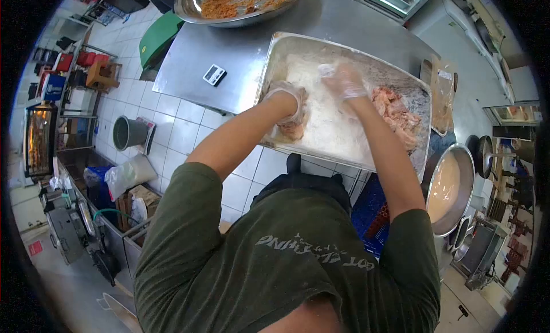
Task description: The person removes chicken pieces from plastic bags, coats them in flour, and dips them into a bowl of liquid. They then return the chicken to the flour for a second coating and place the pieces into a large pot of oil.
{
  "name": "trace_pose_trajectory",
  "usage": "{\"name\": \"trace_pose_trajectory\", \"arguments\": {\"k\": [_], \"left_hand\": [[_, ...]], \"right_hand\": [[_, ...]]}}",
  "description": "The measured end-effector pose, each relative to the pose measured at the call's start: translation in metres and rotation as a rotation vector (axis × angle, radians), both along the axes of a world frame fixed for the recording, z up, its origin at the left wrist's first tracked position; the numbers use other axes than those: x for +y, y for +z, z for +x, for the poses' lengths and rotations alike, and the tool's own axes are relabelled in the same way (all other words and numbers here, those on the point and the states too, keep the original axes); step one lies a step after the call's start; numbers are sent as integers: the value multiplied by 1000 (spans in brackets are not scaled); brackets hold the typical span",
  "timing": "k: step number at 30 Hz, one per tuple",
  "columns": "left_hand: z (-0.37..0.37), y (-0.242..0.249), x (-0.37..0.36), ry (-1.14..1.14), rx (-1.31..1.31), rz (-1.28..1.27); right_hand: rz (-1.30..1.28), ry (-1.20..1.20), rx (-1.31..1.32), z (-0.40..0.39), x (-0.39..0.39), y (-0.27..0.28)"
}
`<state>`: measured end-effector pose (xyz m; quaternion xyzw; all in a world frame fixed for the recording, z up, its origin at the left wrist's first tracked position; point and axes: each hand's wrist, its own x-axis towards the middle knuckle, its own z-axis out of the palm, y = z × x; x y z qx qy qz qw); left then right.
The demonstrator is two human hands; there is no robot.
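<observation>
A large metal tray holds a bed of white flour. Raw meat pieces are heaped on its right side. My left hand, in a clear plastic glove, is at the tray's left side, over a floured meat piece; its fingers are mostly hidden. Over the flour near the tray's middle is my right hand, also gloved and blurred, so its fingers are hard to make out.
A steel bowl of orange crumbs stands at the back of the steel table, with a small timer nearby. To the right is a bowl of pale liquid batter. A blue crate stands below the tray.
</observation>
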<state>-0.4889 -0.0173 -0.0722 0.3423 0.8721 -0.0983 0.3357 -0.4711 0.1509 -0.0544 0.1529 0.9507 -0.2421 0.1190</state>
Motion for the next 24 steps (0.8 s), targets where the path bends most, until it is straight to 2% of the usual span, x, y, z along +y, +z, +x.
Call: {"name": "trace_pose_trajectory", "arguments": {"k": [1, 3, 5, 6, 8, 10, 12, 15, 18, 21, 22, 24], "left_hand": [[6, 11, -1, -90, 35, -62], [21, 25, -3, -267, 104, -176], [27, -5, -6, -237, 112, -130], [28, -5, -7, -227, 119, -111], [22, -4, 5, -481, -2, -285], [18, -11, 10, -632, -96, -361], [12, -19, 4, -670, -144, -341], [1, -5, -8, -248, -14, 156], [-14, 4, 7, -203, 62, 362], [-33, 37, 22, 253, -276, 534], [-37, 17, 17, 357, -480, 828], [-35, -3, 32, 470, -735, 1060]], "right_hand": [[-53, -69, 40, 7, 9, 10], [-17, -164, 353, 25, 44, -5], [-212, -314, 496, 40, 63, -13], [-253, -310, 500, 42, 68, -16], [-276, -224, 428, 47, 79, -23], [-273, -148, 308, 58, 78, -21], [-311, -152, 230, 70, 69, -11], [-379, -213, 322, 83, 79, -9], [-885, -345, 626, 98, 112, -33], [-921, -443, 465, 100, 108, -23], [-1180, -578, 447, 101, 97, -15], [-1707, -835, 387, 100, 65, -3]]}}
